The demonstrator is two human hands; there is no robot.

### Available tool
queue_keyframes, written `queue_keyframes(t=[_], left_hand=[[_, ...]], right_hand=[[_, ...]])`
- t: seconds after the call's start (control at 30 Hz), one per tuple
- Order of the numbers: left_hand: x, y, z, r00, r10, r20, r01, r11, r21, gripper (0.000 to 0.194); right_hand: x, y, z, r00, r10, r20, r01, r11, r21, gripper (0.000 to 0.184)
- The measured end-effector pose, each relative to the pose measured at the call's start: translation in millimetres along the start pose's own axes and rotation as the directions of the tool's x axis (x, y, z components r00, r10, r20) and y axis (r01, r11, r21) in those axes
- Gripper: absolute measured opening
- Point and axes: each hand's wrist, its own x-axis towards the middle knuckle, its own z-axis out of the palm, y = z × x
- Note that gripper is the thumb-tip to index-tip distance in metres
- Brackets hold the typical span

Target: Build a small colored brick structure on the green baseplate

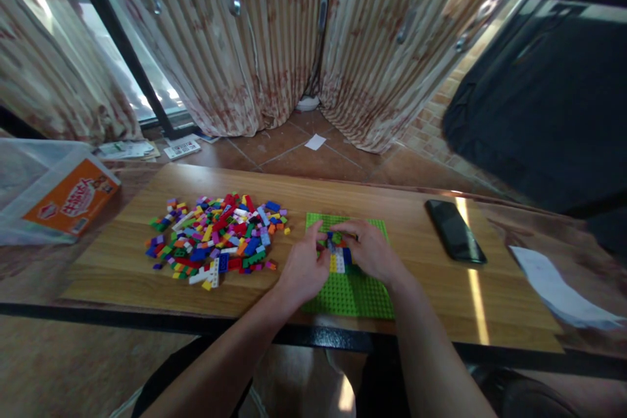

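Observation:
A green studded baseplate (pixel 328 297) lies on the wooden board, with a small cluster of building bricks (pixel 339 260) on its middle. White, yellow, blue and orange pieces show in the cluster. My left hand (pixel 307 264) is at the cluster's left side, its thumb and fingers curled around bricks there. From the right, my right hand (pixel 371 249) reaches over the same cluster, fingers bent down onto its far part. Both hands' fingertips nearly meet around a dark blue piece. My fingers partly hide the bricks between them.
A wide pile of loose coloured bricks (pixel 215 241) spreads left of the baseplate. The wooden board (pixel 406 199) also carries a black phone (pixel 455 232) at right. Beyond its left end stands a clear plastic box (pixel 44 157) with an orange label. White paper (pixel 558 287) lies at far right.

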Motion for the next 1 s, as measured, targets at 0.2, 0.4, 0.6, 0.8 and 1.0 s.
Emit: queue_keyframes(t=[0.2,0.4,0.6,0.8,1.0], left_hand=[[-2.6,3.6,-0.4,1.000,0.006,-0.022,-0.006,1.000,0.025,0.059],[-5.9,8.2,-1.7,1.000,-0.006,-0.017,0.007,0.999,0.039,0.060],[-7.8,11.4,-2.0,0.999,-0.034,-0.007,0.035,0.999,0.040,0.062],[-8.8,13.7,-1.6,0.999,-0.048,-0.008,0.048,0.998,0.049,0.063],[-9.3,14.7,-2.2,0.998,-0.057,-0.013,0.058,0.998,0.031,0.063]], right_hand=[[-0.2,-9.5,4.7,1.000,-0.004,-0.022,0.004,0.999,0.042,0.043],[-2.7,-10.7,3.0,0.990,0.087,-0.110,-0.067,0.982,0.174,0.046],[-6.7,-10.4,2.8,0.992,0.101,-0.076,-0.084,0.976,0.200,0.045],[-4.6,-3.5,7.6,0.988,0.137,-0.067,-0.118,0.966,0.231,0.043],[-3.1,-0.4,9.4,0.987,0.149,-0.053,-0.130,0.956,0.262,0.044]])
